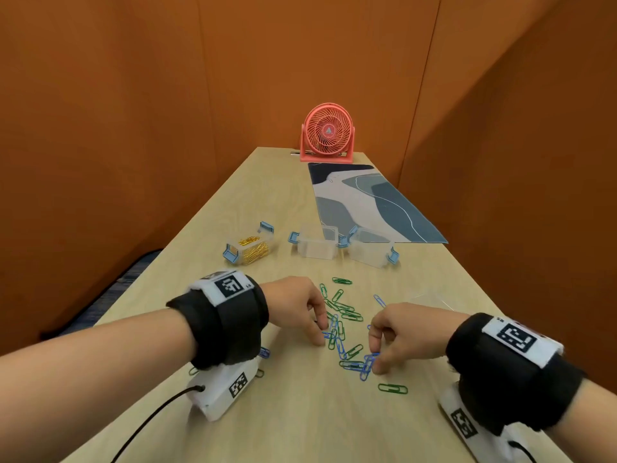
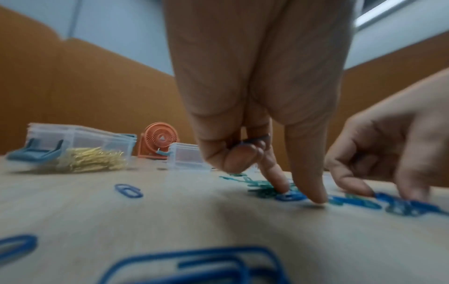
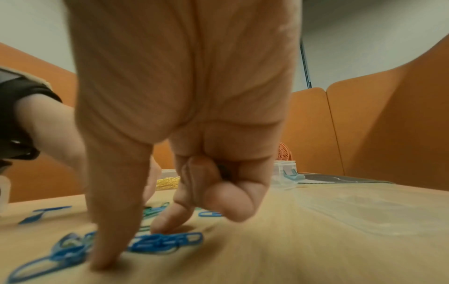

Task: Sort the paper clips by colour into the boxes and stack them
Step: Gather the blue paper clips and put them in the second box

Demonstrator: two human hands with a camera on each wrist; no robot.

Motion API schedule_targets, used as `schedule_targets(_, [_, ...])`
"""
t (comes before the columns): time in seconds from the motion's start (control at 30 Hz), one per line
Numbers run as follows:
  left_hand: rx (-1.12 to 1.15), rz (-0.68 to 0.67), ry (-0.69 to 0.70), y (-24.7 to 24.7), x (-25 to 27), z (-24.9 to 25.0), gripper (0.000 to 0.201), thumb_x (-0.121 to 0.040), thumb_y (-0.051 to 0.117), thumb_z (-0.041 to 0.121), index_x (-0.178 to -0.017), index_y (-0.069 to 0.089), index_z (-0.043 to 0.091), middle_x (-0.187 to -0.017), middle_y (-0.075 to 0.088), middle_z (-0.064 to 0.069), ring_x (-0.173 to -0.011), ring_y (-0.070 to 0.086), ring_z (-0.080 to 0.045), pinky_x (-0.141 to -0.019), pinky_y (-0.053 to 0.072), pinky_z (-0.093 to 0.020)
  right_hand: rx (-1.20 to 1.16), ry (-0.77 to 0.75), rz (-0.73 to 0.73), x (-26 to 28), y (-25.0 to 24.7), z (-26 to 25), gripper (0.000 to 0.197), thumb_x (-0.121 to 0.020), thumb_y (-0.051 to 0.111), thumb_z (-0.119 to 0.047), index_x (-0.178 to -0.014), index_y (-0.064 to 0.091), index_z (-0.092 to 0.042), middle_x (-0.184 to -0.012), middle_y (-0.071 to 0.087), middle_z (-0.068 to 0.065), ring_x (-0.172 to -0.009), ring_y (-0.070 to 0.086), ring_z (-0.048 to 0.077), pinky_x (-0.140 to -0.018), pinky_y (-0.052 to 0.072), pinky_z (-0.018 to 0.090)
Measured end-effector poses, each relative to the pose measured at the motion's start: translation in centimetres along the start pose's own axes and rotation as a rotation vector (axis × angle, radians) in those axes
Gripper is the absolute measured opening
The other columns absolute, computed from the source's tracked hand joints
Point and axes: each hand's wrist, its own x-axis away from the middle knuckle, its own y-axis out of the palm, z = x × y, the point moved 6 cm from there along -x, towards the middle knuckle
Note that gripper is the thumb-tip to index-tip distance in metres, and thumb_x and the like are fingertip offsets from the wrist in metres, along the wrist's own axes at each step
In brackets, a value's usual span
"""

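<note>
- We see the gold box, holding gold clips, far left on the surface.
- Our left hand: grip pinching a blue clip.
- Green clips lie between.
- Our right hand: grip pinching blue clips.
- Two clear boxes stand beyond.

Gold clips fill one clear box with pale blue latches; green and blue clips lie loose on the light wood-grain counter. The fan is coral.
</note>
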Motion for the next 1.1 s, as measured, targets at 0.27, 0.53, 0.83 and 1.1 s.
schedule_targets(0.27, [-0.181,-0.005,0.038,0.5,0.2,0.0,0.013,-0.085,0.063,0.026,-0.092,0.069,0.016,-0.067,0.049,0.015,-0.062,0.043,-0.002,-0.057,0.033,-0.012,0.003,-0.062,0.03,-0.1,-0.3,0.0,0.01,-0.087,0.057,-0.028,-0.081,0.059,-0.021,-0.067,0.052,-0.012,-0.062,0.045,0.004,-0.058,0.036,0.013])
schedule_targets(0.53, [0.792,-0.141,-0.221,1.0,1.1,-1.5,0.016,-0.089,0.04,0.008,-0.073,0.041,0.011,-0.073,0.05,-0.006,-0.055,0.044,-0.012,-0.041,0.034,-0.015,-0.224,-0.072,0.054,0.3,-0.9,-0.5,0.02,-0.083,0.055,-0.024,-0.067,0.043,-0.023,-0.067,0.047,-0.007,-0.063,0.042,0.009,-0.063,0.037,0.022])
schedule_targets(0.83, [0.828,-0.021,-0.202,1.3,-0.4,-0.5,0.032,-0.079,0.036,-0.014,-0.06,0.037,0.012,-0.056,0.04,-0.004,-0.056,0.04,-0.015,-0.044,0.036,-0.018,-0.269,-0.074,0.06,-0.2,-0.7,-1.2,0.011,-0.089,0.044,-0.013,-0.081,0.045,-0.02,-0.067,0.045,-0.007,-0.061,0.042,0.008,-0.061,0.037,0.02])
schedule_targets(1.1, [0.13,0.123,-0.202,0.3,-1.7,0.2,0.024,-0.078,0.073,0.032,-0.088,0.068,0.01,-0.083,0.064,-0.002,-0.075,0.054,-0.014,-0.064,0.045,-0.023,-0.072,0.062,0.078,0.4,-1.0,0.9,0.021,-0.074,0.073,-0.034,-0.087,0.061,-0.022,-0.068,0.048,-0.013,-0.063,0.045,0.004,-0.056,0.034,0.018])
